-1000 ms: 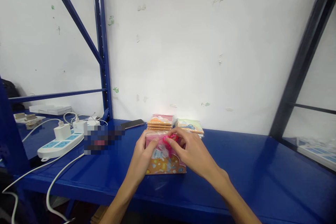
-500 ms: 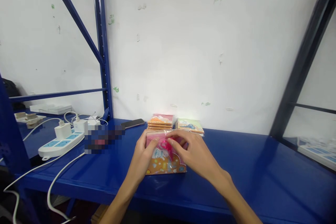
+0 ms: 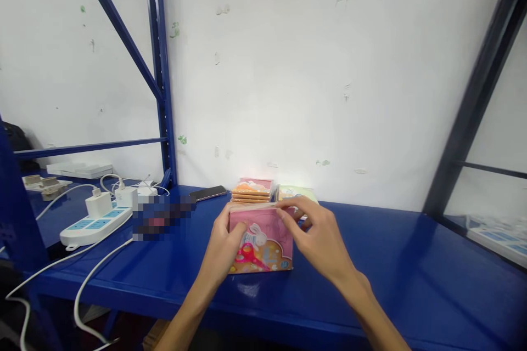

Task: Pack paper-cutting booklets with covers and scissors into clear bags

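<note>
A pink and orange booklet (image 3: pixel 274 229) with a white rabbit on its cover stands upright on the blue tabletop, inside a clear plastic bag. Low on its front, pink scissors (image 3: pixel 252 256) lie slanted, seemingly under the clear plastic. My left hand (image 3: pixel 222 244) grips the booklet's left edge, thumb across the front and fingers behind. At the top right corner, my right hand (image 3: pixel 323 238) pinches the edge of the bag between thumb and forefinger, its other fingers curled.
Behind the booklet stand a stack of pink booklets (image 3: pixel 252 189) and a green-covered stack (image 3: pixel 310 194), partly hidden by my right hand. A dark phone (image 3: pixel 208 193) lies to the left. Further left are a white power strip (image 3: pixel 78 237), chargers and cables hanging over the edge.
The scissors have gone from the booklet's top, between my fingers, down to its lower front. My right hand has shifted right to the top corner; my left hand has barely moved.
</note>
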The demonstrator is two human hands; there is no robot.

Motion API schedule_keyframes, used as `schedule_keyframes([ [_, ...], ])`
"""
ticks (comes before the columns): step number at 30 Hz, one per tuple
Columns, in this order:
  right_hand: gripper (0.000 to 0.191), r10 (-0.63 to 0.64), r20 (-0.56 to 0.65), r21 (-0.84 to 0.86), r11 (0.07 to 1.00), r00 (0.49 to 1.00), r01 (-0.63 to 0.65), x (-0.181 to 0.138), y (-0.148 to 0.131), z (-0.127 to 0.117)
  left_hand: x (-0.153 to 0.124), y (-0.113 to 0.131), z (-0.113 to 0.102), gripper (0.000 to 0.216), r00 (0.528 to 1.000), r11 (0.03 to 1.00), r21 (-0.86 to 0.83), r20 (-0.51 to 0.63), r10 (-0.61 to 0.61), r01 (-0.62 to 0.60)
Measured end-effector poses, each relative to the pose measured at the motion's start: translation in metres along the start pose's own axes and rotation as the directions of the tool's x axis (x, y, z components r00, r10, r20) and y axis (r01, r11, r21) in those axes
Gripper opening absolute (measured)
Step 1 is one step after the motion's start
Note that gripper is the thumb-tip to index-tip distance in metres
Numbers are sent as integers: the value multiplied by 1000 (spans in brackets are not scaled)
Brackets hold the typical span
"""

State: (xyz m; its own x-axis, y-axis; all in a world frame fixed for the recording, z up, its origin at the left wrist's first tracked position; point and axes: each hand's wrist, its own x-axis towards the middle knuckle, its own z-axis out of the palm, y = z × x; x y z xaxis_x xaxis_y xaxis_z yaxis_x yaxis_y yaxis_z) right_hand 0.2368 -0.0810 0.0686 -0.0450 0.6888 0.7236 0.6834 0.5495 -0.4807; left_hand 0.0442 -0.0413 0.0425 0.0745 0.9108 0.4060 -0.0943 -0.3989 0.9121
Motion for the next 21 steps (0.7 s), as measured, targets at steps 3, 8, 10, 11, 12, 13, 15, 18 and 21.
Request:
schedule_keyframes([
  [3, 32, 28, -129, -43, 999, 991, -34, -2, 17, -1, 3, -6, 0, 24, 1000, 1000, 7, -2, 12, -12],
  [8, 46, 113, 136, 322, 934, 984, -152, -7, 44, -2, 4, -13, 5, 33, 995, 993, -117, 91, 29, -18],
  [10, 34, 147, 117, 407, 895, 982, -182, -11, 49, -4, 4, -13, 8, 36, 992, 986, -167, 128, 16, 5],
  [11, 28, 162, 81, 427, 886, 983, -181, -14, 51, -6, 3, -13, 9, 37, 989, 982, -185, 146, 8, 19],
  [12, 24, 172, 54, 439, 881, 984, -178, -16, 52, -7, 2, -13, 11, 38, 987, 980, -197, 159, 1, 30],
  [13, 21, 176, 39, 447, 877, 984, -175, -18, 53, -10, 2, -14, 12, 38, 986, 978, -205, 169, -3, 38],
  [15, 21, 169, 40, 449, 877, 985, -169, -23, 55, -15, 0, -15, 14, 39, 984, 977, -209, 176, 2, 36],
  [18, 20, 160, 48, 409, 897, 986, -166, -30, 58, -21, -3, -20, 18, 39, 986, 979, -203, 167, 28, 7],
  [21, 20, 164, 17, 350, 923, 986, -159, -34, 62, -25, -6, -25, 22, 38, 984, 983, -183, 168, 58, -26],
])
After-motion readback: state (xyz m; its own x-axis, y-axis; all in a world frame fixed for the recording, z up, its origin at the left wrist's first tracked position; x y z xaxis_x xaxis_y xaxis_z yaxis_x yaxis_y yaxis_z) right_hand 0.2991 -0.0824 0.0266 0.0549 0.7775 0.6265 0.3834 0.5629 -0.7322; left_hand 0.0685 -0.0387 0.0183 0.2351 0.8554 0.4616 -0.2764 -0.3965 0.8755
